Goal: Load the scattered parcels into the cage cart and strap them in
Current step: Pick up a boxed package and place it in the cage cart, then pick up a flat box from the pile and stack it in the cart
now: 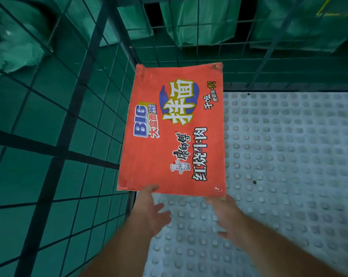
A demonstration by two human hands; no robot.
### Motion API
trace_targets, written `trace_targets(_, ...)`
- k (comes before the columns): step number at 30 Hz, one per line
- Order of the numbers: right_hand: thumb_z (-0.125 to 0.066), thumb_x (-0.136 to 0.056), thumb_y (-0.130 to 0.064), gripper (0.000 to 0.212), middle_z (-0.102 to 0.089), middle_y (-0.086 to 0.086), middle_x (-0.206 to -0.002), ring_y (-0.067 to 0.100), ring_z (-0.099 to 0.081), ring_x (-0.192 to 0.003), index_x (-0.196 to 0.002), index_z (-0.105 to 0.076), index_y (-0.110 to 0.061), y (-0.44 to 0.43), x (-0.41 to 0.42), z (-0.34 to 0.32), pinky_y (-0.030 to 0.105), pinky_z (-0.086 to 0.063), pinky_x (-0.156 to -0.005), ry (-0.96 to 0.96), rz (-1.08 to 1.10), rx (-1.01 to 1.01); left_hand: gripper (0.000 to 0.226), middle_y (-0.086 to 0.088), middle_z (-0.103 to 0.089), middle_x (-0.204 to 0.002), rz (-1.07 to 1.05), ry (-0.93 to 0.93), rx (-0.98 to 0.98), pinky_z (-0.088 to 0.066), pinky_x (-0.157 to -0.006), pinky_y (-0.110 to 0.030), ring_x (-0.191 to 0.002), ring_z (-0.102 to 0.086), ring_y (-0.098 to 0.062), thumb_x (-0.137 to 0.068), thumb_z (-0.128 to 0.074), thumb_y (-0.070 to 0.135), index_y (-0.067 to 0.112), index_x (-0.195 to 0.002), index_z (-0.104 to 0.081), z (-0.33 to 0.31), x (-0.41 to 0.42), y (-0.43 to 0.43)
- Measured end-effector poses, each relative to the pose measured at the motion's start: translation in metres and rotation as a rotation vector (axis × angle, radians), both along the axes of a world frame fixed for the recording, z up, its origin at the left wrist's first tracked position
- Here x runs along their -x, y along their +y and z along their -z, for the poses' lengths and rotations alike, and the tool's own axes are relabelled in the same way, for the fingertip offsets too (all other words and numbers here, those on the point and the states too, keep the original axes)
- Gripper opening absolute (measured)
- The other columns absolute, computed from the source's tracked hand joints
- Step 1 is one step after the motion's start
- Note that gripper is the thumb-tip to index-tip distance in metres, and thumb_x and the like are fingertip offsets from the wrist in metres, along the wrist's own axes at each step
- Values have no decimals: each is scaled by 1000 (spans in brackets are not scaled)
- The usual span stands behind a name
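Note:
A red cardboard parcel (173, 132) printed with Chinese characters and "BIG" lies inside the cage cart, against its left wire wall (55, 120) and reaching the back corner. Its broad printed face points up at me. My left hand (152, 208) touches the parcel's near left edge with relaxed, spread fingers. At the near right corner, my right hand (227, 214) touches the parcel with its fingers loosely extended. Neither hand wraps around the box. The cart's floor (289, 156) is a grey studded plastic panel.
Dark wire mesh forms the cart's back wall (229, 48). Green sacks (189, 21) hang or lean outside it, and another green sack (11, 37) sits beyond the left wall. Green floor shows through the left mesh. Bare studded floor lies right of the parcel.

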State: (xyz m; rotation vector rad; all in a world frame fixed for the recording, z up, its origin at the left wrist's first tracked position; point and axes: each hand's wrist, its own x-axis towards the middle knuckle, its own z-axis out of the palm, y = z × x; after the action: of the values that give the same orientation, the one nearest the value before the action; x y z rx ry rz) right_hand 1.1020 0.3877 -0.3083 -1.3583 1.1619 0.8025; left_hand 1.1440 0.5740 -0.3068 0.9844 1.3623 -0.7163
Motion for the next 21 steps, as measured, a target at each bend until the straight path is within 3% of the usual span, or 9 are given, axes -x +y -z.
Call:
trace_targets(2, -65, -93, -21, 26, -64, 10, -108, 20, -56, -87, -117, -54, -22, 3, -2, -3, 43, -50, -96, 19, -38, -18, 66, -15, -45, -152, -47, -67, 42, -41, -107, -52, -138, -44, -43, -96, -59, 34, 6, -151, -35, 12, -3, 4)
trace_targets(4, -61, -96, -15, 6, -62, 21, -131, 29, -59, -102, -102, -60, -14, 4, -10, -7, 47, -46, -106, 20, -18, -33, 71, -15, -39, -159, -70, -124, 99, -29, -120, -52, -148, -34, -37, -98, -51, 34, 6, -158, -27, 16, -12, 11)
trace_targets(5, -59, -97, -14, 8, -58, 23, -138, 33, -59, -108, -103, -64, -11, 5, -14, -10, 49, -45, -106, 9, -1, -49, 71, -15, -37, -160, -82, -149, 95, -24, -123, -53, -150, -31, -34, -98, -48, 34, 6, -160, -24, 14, -19, 15)
trace_targets(7, -50, -102, -10, 29, -50, 18, -150, 34, -55, -122, -128, -61, -16, 3, -23, -10, 46, -44, -102, -91, 5, -139, 68, -13, -34, -163, -82, -231, 58, -18, -125, -54, -152, -29, -32, -101, -42, 32, 9, -161, -21, 9, -38, 23)
trace_targets(10, -46, -105, -9, 56, -36, 3, -162, 21, -41, -140, -158, -34, -23, 1, -38, -9, 33, -34, -105, -229, -108, -235, 69, -14, -28, -166, -56, -288, 75, -15, -126, -54, -154, -24, -34, -103, -39, 37, 10, -162, -16, 5, -62, 37)
trace_targets(13, -51, -105, -15, 47, -56, 3, -135, 13, -57, -110, -151, -45, -23, -7, -44, -2, 26, -46, -81, -220, -213, -112, 68, -11, -27, -167, 63, -254, 33, -18, -125, -53, -152, -27, -39, -103, -38, 43, 18, -163, -20, 3, -60, 47)
trace_targets(16, -50, -102, -9, 23, -59, 10, -94, 23, -59, -84, -121, -64, -9, -17, -24, -10, 26, -48, -65, -208, -273, -72, 68, -11, -42, -159, 211, -194, -46, -36, -114, -49, -134, -49, -36, -98, -48, 45, 13, -157, -36, -14, -26, 41)
trace_targets(19, -51, -103, -10, 11, -55, 10, -96, 22, -54, -83, -101, -62, -10, -29, 27, -32, 20, -44, -65, -96, -239, -91, 41, -11, -60, -138, 278, -83, -5, -43, -109, -48, -116, -61, -32, -102, -51, 39, 10, -129, -59, -47, 35, 24)
trace_targets(21, -55, -103, -17, 14, -62, 8, -99, 14, -55, -73, -90, -59, -17, -36, 68, -46, 15, -44, -55, -58, -157, -105, 35, -10, -66, -128, 361, -47, 19, -46, -107, -48, -115, -64, -31, -102, -52, 36, 10, -123, -64, -68, 76, 8)
